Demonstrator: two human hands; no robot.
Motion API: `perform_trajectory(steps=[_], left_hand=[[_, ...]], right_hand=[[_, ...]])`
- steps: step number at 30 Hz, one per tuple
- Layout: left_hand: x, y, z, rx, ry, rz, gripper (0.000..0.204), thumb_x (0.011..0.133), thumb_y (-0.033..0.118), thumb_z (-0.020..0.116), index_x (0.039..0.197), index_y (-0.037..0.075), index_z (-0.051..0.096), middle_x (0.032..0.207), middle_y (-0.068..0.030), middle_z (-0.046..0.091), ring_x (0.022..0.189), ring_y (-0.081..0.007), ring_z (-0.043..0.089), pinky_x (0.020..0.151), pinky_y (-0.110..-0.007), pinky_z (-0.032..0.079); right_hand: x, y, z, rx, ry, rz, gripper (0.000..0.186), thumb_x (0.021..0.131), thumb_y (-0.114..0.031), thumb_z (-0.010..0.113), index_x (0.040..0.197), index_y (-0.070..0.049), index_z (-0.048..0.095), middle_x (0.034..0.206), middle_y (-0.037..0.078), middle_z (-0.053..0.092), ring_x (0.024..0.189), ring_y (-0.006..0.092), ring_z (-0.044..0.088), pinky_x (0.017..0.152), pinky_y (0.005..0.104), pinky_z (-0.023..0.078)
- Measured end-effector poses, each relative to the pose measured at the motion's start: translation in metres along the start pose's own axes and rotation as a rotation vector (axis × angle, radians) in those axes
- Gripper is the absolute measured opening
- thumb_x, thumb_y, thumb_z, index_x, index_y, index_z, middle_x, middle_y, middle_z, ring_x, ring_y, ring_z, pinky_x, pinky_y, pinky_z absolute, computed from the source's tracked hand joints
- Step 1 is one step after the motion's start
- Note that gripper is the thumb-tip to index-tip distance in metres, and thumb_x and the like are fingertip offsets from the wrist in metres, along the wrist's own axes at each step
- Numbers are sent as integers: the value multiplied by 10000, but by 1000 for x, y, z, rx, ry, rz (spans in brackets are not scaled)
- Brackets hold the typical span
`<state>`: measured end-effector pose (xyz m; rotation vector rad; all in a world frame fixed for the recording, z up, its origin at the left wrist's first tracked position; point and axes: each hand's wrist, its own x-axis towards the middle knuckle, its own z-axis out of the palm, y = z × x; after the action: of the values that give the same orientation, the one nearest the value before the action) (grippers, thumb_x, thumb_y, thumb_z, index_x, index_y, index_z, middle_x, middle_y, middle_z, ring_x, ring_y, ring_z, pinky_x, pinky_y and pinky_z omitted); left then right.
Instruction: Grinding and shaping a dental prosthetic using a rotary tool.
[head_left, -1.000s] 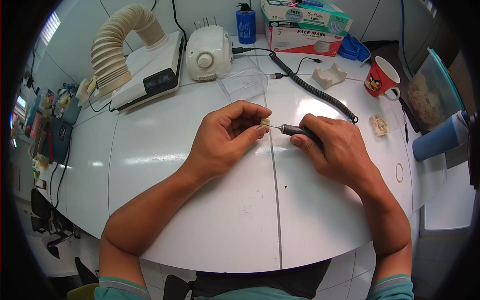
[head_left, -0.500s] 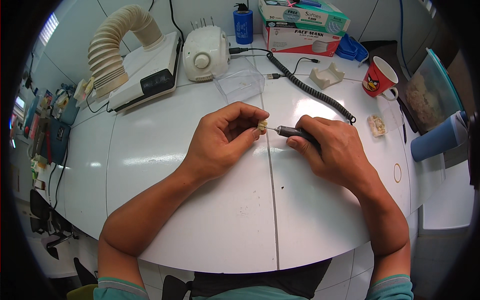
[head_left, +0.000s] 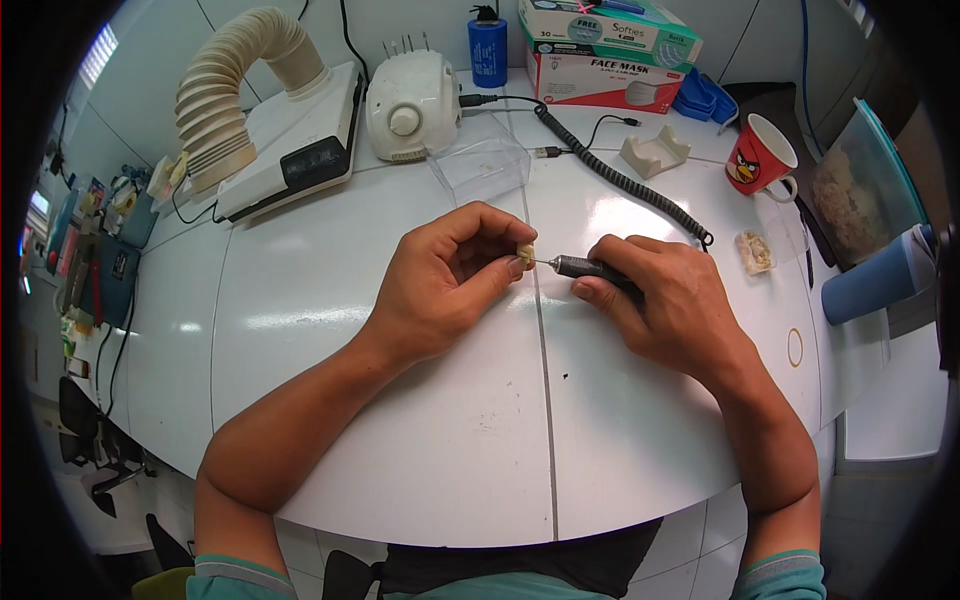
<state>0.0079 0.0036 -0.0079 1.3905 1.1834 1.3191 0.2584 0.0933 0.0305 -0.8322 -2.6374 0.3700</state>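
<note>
My left hand [head_left: 440, 275] pinches a small yellowish-white piece [head_left: 525, 252] that looks like a dental crown, between thumb and fingertips. In my right hand [head_left: 665, 290] lies a dark rotary handpiece [head_left: 590, 268], gripped like a pen. Its thin metal bit points left and reaches the piece; whether it touches cannot be made out. Both hands are raised over the middle of the white table [head_left: 420, 430]. A small clear box [head_left: 755, 252] of similar pale pieces is to the right of my right hand.
Behind the hands stand a white control unit [head_left: 410, 105] with a dial, a clear plastic cover [head_left: 480, 165] and a coiled cord [head_left: 620, 170]. A white machine with a ribbed hose [head_left: 215, 110] is far left. To the right are a red mug [head_left: 758, 158], a blue tumbler [head_left: 875, 280] and a rubber band [head_left: 795, 347].
The pale piece has turned slightly in my left fingertips, and less of it shows. Both arms stay almost where they were.
</note>
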Motion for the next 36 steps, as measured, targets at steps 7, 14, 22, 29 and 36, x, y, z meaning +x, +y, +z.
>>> perform_trajectory(steps=[7, 14, 22, 29, 36], left_hand=[[1, 0, -1, 24, -8, -16, 233, 1044, -30, 730, 1272, -23, 684, 1196, -83, 745, 1131, -135, 731, 1049, -306, 594], [1, 0, -2, -17, -7, -31, 212, 1053, -28, 716, 1262, -18, 681, 1183, -79, 739, 1130, -135, 730, 1043, -312, 603], [1, 0, -2, -11, -22, -23, 181, 1056, -37, 708, 1232, -12, 671, 1183, -84, 734, 1130, -142, 726, 1039, -317, 606], [1, -2, -2, 9, -25, -11, 181, 1050, -53, 706, 1217, -6, 658, 1184, -83, 729, 1139, -148, 727, 1044, -324, 608], [1, -3, -1, 20, -26, 15, 242, 1039, -60, 709, 1278, -23, 704, 1202, -78, 728, 1135, -149, 734, 1037, -310, 604]], right_hand=[[1, 1, 1, -13, 7, -1, 337, 1034, -391, 776, 976, -61, 738, 768, 125, 711, 685, 316, 704, 620, 450, 514], [1, 0, 1, -13, 6, 16, 333, 1027, -397, 784, 963, -73, 746, 760, 122, 710, 683, 314, 707, 615, 448, 515], [1, -1, -1, -9, 4, 0, 341, 1026, -408, 784, 971, -72, 756, 761, 117, 713, 679, 314, 704, 620, 447, 516], [0, 1, 1, -8, -4, 9, 338, 1034, -410, 777, 990, -75, 771, 769, 115, 716, 674, 300, 701, 619, 446, 517], [-1, 2, 2, -10, 22, -15, 345, 1035, -412, 775, 991, -70, 769, 763, 117, 714, 668, 302, 701, 614, 441, 515]])
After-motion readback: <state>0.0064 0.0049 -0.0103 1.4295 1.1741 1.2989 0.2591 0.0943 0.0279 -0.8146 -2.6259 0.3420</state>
